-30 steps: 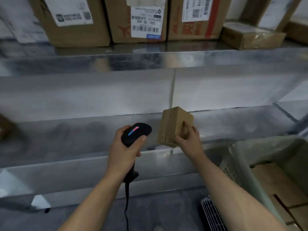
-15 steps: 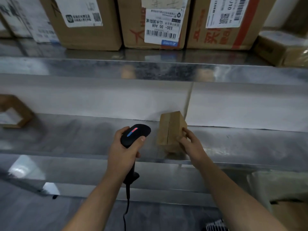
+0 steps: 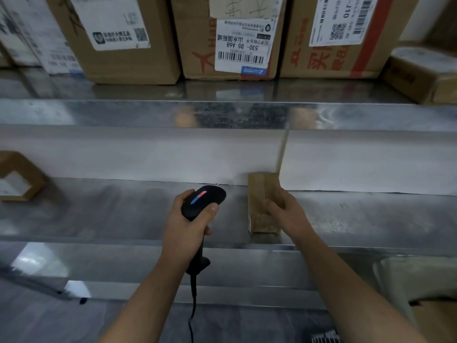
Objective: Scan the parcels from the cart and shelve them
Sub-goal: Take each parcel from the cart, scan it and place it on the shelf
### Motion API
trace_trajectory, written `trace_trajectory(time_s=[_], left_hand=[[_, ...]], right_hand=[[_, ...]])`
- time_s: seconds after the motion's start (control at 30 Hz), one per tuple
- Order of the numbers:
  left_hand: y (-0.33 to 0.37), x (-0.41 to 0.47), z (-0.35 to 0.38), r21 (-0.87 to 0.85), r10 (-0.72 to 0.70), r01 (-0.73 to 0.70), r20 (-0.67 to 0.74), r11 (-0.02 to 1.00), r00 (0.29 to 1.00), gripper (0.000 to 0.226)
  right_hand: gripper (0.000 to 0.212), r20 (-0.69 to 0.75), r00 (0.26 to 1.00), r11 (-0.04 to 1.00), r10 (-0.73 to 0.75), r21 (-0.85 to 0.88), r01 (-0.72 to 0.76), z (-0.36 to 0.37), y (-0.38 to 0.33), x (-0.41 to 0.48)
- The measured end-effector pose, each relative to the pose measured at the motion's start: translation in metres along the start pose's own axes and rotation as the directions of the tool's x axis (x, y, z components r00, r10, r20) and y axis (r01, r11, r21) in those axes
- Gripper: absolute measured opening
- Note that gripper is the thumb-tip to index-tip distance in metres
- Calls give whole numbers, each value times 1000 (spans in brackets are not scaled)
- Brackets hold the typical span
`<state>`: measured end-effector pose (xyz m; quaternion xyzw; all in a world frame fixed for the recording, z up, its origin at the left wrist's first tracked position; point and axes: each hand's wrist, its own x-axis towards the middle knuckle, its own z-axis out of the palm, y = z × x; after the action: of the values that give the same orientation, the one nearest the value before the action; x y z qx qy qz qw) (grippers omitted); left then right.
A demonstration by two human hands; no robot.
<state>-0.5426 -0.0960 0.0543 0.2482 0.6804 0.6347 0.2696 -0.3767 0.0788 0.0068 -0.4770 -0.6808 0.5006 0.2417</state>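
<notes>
While on steel shelf (image 3: 99, 209), small parcel (image 3: 259, 189).

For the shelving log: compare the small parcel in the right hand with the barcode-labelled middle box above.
The small parcel is smaller than the middle box. The small parcel shows bare cardboard; the middle box carries a white barcode label. The right hand grips the small parcel on the lower shelf; the middle box sits untouched on the upper shelf. Both are brown cardboard.
</notes>
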Motion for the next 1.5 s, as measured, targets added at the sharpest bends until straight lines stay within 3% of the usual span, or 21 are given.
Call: trace_trajectory(time_s=[0.27,0.47,0.63,0.77,0.83,1.07,1.27,1.5], left_hand=[[-4,-1,2,-14,-9,9,-7,1000,1000,37],[-2,0,7,-26,-7,7,-6,1000,1000,36],[-4,1,9,-14,-5,5,-17,1000,1000,36],[-5,3,11,-8,0,0,-19,1000,1000,35],[-6,4,13,-12,1,-1,-13,1000,1000,35],[-6,0,18,19,-8,8,5,1000,1000,39],[-5,-3,21,18,-3,3,18,1000,1000,37],[-2,-7,21,22,-8,8,16,1000,1000,38]], right_hand=[[86,-2,997,869,-77,-490,66,14,-14,10],[88,33,998,794,62,-607,-29,24,-20,9],[76,-63,998,918,15,-394,-38,14,-11,12],[88,-43,998,998,49,-29,-51,-1,1,9],[92,-34,998,996,57,64,-55,-6,6,9],[57,-28,972,972,232,47,-231,-29,15,15],[35,39,967,967,252,34,-253,-32,19,15],[22,59,970,951,237,189,-244,-20,29,23]])
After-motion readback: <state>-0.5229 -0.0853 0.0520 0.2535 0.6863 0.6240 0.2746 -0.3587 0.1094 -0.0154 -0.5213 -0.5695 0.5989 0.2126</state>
